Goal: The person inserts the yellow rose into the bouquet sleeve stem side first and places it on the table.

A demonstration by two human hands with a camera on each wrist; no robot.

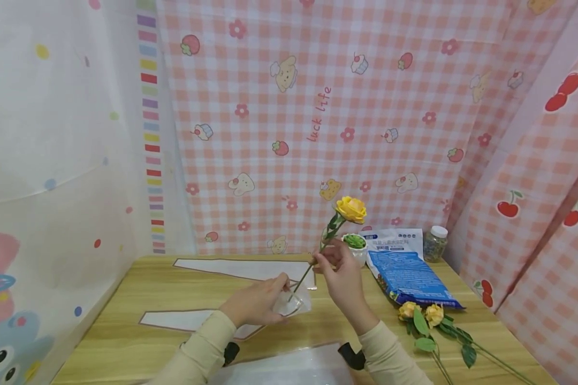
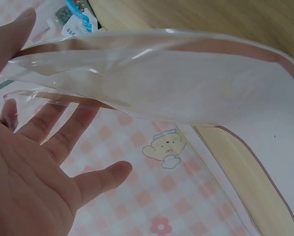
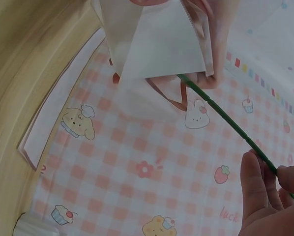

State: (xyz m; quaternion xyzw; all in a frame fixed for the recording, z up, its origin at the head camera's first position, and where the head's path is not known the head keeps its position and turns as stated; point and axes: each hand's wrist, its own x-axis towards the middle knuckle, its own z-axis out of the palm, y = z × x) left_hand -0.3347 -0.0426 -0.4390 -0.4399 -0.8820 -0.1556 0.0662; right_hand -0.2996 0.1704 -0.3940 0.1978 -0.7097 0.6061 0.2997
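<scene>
A yellow rose [image 1: 351,209] stands tilted above the table, its green stem [image 3: 225,118] pinched between the thumb and fingers of my right hand [image 1: 343,278] [image 3: 275,201]. The stem's lower end goes into the mouth of a clear and white wrapping sleeve [image 1: 294,306] [image 3: 166,44] with a brown border. My left hand [image 1: 257,302] [image 2: 39,182] grips that sleeve at its mouth, thumb on one side and fingers on the other, seen through the film in the left wrist view. How deep the stem reaches is hidden.
White brown-edged sheets [image 1: 250,269] lie on the wooden table [image 1: 125,299], with more wrapping [image 1: 289,369] at the front. On the right are a potted succulent [image 1: 354,241], a blue bag [image 1: 414,278], a white packet [image 1: 409,239], a jar [image 1: 435,245] and peach roses [image 1: 434,315].
</scene>
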